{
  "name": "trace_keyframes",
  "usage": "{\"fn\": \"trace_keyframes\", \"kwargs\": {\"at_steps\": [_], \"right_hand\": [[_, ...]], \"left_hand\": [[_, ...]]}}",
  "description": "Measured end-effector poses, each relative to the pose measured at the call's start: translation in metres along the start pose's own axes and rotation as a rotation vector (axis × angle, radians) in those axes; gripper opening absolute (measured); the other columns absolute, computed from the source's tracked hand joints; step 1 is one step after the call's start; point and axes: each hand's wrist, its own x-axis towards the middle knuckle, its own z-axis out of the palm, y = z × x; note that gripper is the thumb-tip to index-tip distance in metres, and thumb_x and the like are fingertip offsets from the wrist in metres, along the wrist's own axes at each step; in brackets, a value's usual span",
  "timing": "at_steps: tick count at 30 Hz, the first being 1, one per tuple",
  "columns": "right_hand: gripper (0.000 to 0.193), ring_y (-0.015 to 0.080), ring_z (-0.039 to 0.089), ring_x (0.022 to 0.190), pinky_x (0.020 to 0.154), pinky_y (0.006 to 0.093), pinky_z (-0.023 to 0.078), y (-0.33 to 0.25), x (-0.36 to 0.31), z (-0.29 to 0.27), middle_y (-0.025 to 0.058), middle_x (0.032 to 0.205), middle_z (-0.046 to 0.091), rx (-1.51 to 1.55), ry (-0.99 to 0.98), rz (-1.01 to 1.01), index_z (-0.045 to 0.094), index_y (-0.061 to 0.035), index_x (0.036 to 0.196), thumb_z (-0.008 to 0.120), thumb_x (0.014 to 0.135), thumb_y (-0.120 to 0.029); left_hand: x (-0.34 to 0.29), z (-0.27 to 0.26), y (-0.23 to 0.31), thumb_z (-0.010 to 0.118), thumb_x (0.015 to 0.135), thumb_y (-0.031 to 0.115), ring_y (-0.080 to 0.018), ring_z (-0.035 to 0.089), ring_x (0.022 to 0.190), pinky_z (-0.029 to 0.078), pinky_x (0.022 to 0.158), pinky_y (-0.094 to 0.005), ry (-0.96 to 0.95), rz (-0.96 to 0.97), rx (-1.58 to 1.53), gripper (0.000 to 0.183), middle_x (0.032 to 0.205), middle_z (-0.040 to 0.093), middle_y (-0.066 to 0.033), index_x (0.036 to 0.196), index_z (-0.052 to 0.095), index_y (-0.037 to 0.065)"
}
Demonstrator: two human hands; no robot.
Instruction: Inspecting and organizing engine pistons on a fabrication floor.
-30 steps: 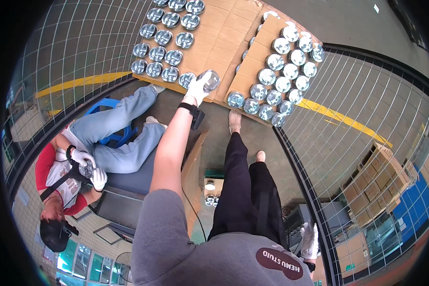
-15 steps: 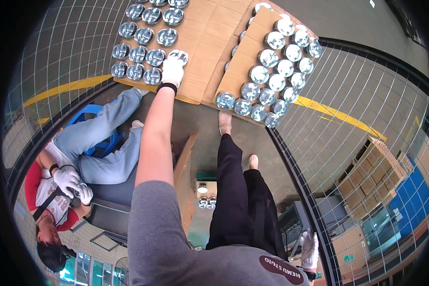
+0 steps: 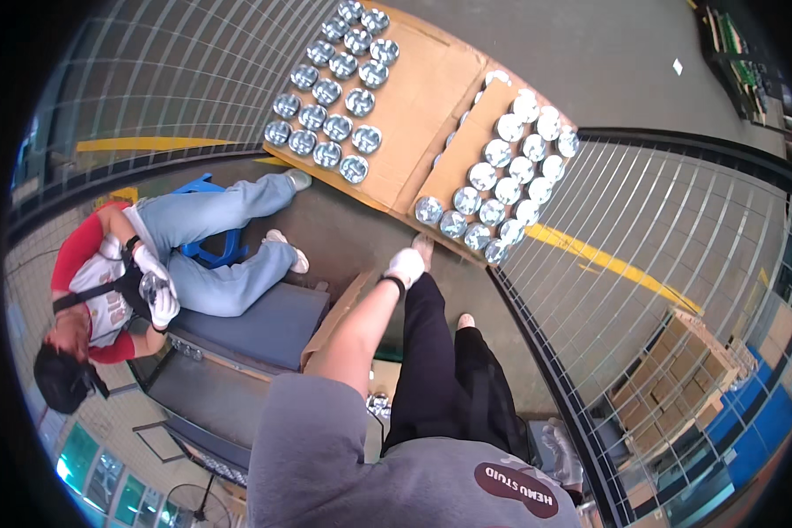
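My left hand [image 3: 407, 265], in a white glove with a black wristband, hangs over my leg just short of the cardboard. Its fingers are curled in and no object shows in them. At lower right, my gloved right hand [image 3: 561, 447] is beside my hip, somewhat blurred, with its fingers stretched out and nothing seen in them. Shiny round silvery pieces [image 3: 359, 102] stand in rows on the left of a brown cardboard sheet [image 3: 414, 79]. One silvery piece [image 3: 367, 138] sits at the right of those rows. More round pieces [image 3: 482, 176] cover a raised cardboard layer at the right.
A seated co-worker [image 3: 106, 264] at left holds a shiny round piece [image 3: 152, 287] in gloved hands, beside a grey-topped bench [image 3: 255, 326]. Wire mesh fencing [image 3: 660, 202] runs along both sides. Cartons [image 3: 678, 378] stand beyond it at right. More round pieces [image 3: 378, 403] lie low behind my arm.
My left hand has drawn back from the left rows toward my body, leaving a round piece on the cardboard. The view has turned, so the cardboard appears tilted. The right hand stays low.
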Motion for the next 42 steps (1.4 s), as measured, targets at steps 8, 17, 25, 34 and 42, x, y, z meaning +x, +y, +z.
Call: {"fn": "trace_keyframes", "kwargs": {"at_steps": [8,17,25,34,42], "right_hand": [[0.045,0.0259,0.059,0.109,0.095,0.0381,0.046,0.021,0.106,-0.067,0.0136,0.127,0.057,-0.151,-0.341,-0.017,0.046,-0.0045,0.135,0.052,0.094,-0.022],[0.03,0.0329,0.061,0.097,0.08,0.0441,0.051,0.001,0.24,-0.06,0.016,0.116,0.059,-0.415,-0.796,0.031,0.048,-0.01,0.118,0.05,0.089,-0.005],[0.025,0.0214,0.062,0.055,0.049,0.0315,0.048,0.028,0.298,-0.036,0.0083,0.073,0.065,-1.77,-0.718,-0.673,0.064,-0.0007,0.107,0.059,0.083,-0.004],[0.02,0.0221,0.047,0.038,0.034,0.0347,0.036,0.163,0.271,0.102,0.0013,0.053,0.046,-1.616,-1.241,0.477,0.048,-0.0172,0.067,0.045,0.087,-0.018],[0.024,0.0164,0.047,0.039,0.033,0.0361,0.03,0.434,0.141,0.061,-0.0009,0.045,0.043,-2.351,-1.686,-1.252,0.049,-0.0205,0.062,0.049,0.086,-0.02]], "left_hand": [[-0.175,0.0,0.095,0.044,0.088,0.02,-0.0349,0.066,0.088,0.052,0.079,-0.0438,0.2,-0.033,-0.301,0.031,0.091,0.069,-0.018,0.092,0.072,0.007],[-0.385,0.203,0.144,0.052,0.088,0.028,-0.0358,0.061,0.102,0.049,0.089,-0.0424,0.814,-0.601,-0.689,0.028,0.106,0.066,-0.0162,0.104,0.068,0.011],[-0.574,0.495,0.269,0.049,0.086,0.019,-0.0326,0.067,0.085,0.055,0.075,-0.0424,0.502,-1.094,-0.513,0.027,0.09,0.069,-0.0166,0.085,0.073,0.008],[-0.641,0.657,0.443,0.051,0.086,0.025,-0.0285,0.062,0.104,0.051,0.086,-0.0381,0.632,-1.438,-1.099,0.026,0.11,0.065,-0.0071,0.105,0.067,0.016],[-0.715,0.773,0.535,0.054,0.085,0.027,-0.0296,0.065,0.102,0.051,0.087,-0.042,0.358,-1.338,-1.146,0.022,0.104,0.069,-0.0084,0.092,0.073,0.017]]}}
